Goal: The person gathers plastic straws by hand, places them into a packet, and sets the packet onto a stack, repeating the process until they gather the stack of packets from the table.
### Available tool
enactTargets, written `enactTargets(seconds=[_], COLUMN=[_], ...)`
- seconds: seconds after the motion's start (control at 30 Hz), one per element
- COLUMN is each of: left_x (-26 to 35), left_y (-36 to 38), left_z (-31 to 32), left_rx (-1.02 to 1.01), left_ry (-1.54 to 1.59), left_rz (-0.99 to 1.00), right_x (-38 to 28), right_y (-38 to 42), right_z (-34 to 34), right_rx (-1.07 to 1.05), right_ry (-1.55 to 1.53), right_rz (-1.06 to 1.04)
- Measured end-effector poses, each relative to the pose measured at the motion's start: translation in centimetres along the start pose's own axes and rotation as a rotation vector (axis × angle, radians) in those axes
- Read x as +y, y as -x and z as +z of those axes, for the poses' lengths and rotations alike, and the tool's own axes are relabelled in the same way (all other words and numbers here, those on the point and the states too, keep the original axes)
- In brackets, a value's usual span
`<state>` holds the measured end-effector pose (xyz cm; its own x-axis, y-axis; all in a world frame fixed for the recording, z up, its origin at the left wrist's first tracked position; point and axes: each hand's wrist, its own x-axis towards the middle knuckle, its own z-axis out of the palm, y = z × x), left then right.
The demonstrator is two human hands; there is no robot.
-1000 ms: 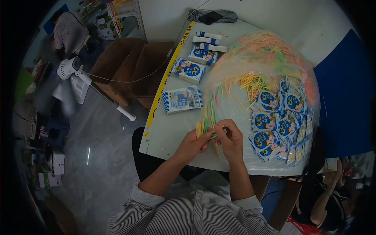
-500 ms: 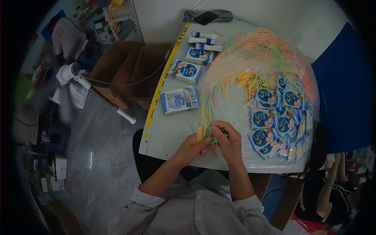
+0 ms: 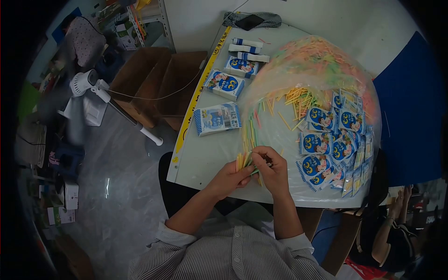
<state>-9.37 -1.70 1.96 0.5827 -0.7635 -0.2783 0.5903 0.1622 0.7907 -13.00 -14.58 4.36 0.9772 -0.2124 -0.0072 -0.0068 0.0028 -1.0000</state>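
Observation:
My left hand [image 3: 227, 178] is closed around a bunch of thin coloured sticks [image 3: 241, 161], yellow, pink and green, whose ends poke up above the fingers. Against it, my right hand [image 3: 274, 176] pinches green sticks [image 3: 255, 171] at the side of the bunch; its fingertips partly hide them. More loose sticks [image 3: 251, 133] lie on the plastic sheet just beyond both hands. To the right are many small blue-and-white packets [image 3: 315, 143] in overlapping rows. A pile of yellow sticks [image 3: 299, 101] spreads above them.
A large clear bag of coloured sticks [image 3: 322, 60] fills the table's far right. Blue-and-white packs [image 3: 217, 119] line the left side of the table [image 3: 186, 163]. Cardboard boxes [image 3: 179, 84] and a white fan [image 3: 84, 83] stand to the left. Another person's arm [image 3: 382, 240] shows at lower right.
The view has shifted slightly, so the table appears a little to the right. Both hands stay together at the bunch, with only small finger movements.

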Motion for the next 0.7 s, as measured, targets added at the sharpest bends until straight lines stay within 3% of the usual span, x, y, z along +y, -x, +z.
enactTargets(seconds=[0.43, 0.53, 0.7], left_x=[0.0, 0.2, -0.1], left_y=[0.0, 0.1, 0.0], left_z=[-0.1, 0.3, -0.1], left_rx=[0.018, 0.101, 0.188], left_ry=[0.092, 0.144, 0.076], left_rz=[-0.021, 0.024, 0.112], right_x=[-0.8, -1.0, 0.3], right_y=[0.0, 0.2, 0.9], right_z=[0.0, 0.2, -0.6], right_rx=[0.01, 0.073, 0.075], right_ry=[0.024, -0.165, -0.086], right_rz=[-0.013, -0.039, 0.01])
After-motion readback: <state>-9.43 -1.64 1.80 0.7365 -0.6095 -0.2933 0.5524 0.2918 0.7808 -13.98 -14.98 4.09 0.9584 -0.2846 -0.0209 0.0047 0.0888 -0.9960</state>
